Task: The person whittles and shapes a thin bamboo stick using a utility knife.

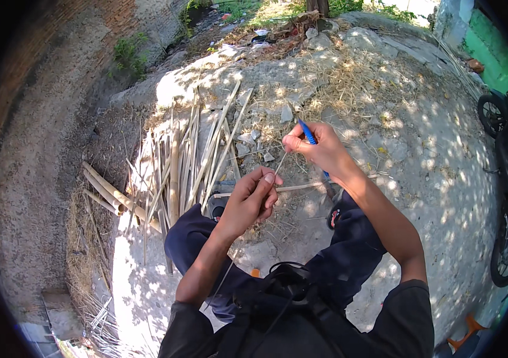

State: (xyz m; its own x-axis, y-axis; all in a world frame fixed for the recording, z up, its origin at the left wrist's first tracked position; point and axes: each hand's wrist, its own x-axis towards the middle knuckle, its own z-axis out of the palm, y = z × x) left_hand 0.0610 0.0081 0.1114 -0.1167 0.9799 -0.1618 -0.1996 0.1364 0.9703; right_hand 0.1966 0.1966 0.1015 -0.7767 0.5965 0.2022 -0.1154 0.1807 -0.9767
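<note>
A thin bamboo strip (281,161) is pinched between the thumb and fingers of my left hand (253,197). Its upper end reaches up to my right hand (319,150), and its lower part seems to trail down past my left forearm. Closed in my right hand is a slim blue-handled tool (308,132); its working end is hidden or too small to make out, so its kind is unclear. The right fingertips meet the strip's upper end. Below both hands, a wider bamboo slat (299,187) lies crosswise between my feet.
Many split bamboo slats (193,156) lie in a pile ahead on the left, beside thicker bamboo poles (112,190). Stone chunks (287,113) and dry straw (349,89) dot the concrete ground. A brick wall (33,149) rises at left; a motorcycle (506,197) stands far right.
</note>
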